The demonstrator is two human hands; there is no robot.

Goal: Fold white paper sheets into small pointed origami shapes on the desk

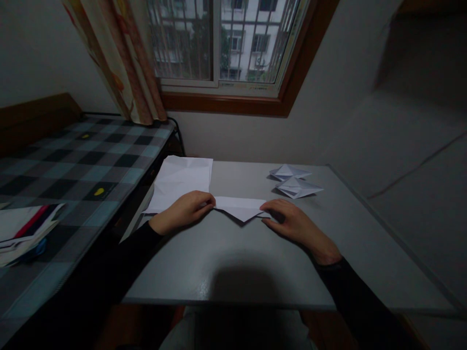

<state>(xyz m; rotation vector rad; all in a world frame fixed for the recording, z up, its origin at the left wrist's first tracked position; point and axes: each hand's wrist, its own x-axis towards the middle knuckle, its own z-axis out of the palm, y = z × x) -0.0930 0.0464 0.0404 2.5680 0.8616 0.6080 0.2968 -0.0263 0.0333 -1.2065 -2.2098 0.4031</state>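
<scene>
The folded paper [239, 205] lies on the pale surface [175, 272] directly between the two hands, its long axis running left to right and its triangular flap pointing toward the person. Neither hand is clearly nearer: the left hand [188, 211] meets the left end, thumb and forefinger close together, seemingly pinching the paper there, while the right hand [294, 221] touches the right end with its fingertips, thumb parted below — whether it pinches, I cannot tell. The straight far edge links the hands, so any fold across the strip probably turns on that line. Beyond the left hand lie loose sheets [182, 180], near the paper's left end; two finished-looking folded shapes [295, 186] sit past the right hand, apart from the paper. The most open room is on the near side — between the flap and the surface's front edge.
</scene>
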